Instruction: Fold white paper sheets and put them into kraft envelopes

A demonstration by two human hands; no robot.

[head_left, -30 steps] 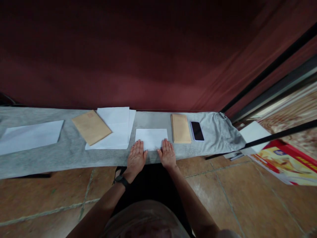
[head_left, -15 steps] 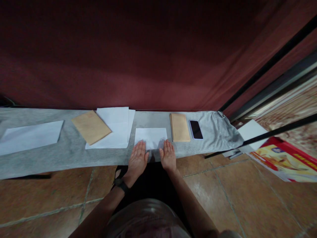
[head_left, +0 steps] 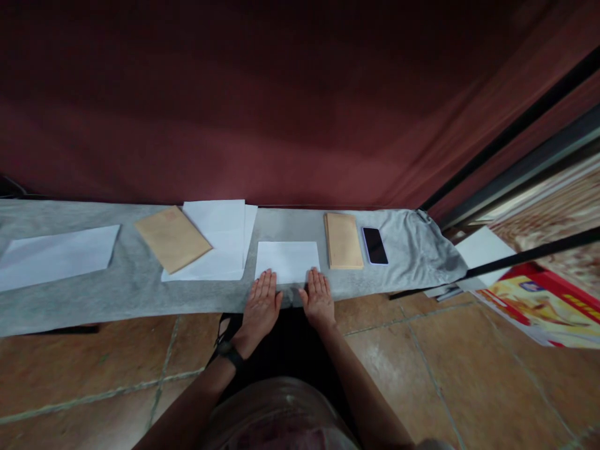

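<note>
A folded white sheet (head_left: 287, 259) lies on the grey cloth (head_left: 131, 294) in front of me. My left hand (head_left: 260, 307) lies flat and open, its fingertips on the sheet's near left corner. Flat and open too, my right hand (head_left: 319, 299) touches the near right corner with its fingertips. A black watch (head_left: 228, 354) sits on my left wrist. Neither hand holds anything.
On the cloth lie a stack of tan envelopes (head_left: 344, 240), a black phone (head_left: 375, 245), a single tan envelope (head_left: 172, 237) on white sheets (head_left: 220, 240), and a long white sheet (head_left: 56, 257) at far left. A red curtain (head_left: 281, 125) hangs behind. A colourful box (head_left: 539, 303) lies on the tiled floor.
Both hands have slid back toward me along the folded sheet, from covering its near corners to only the fingertips at its near edge.
</note>
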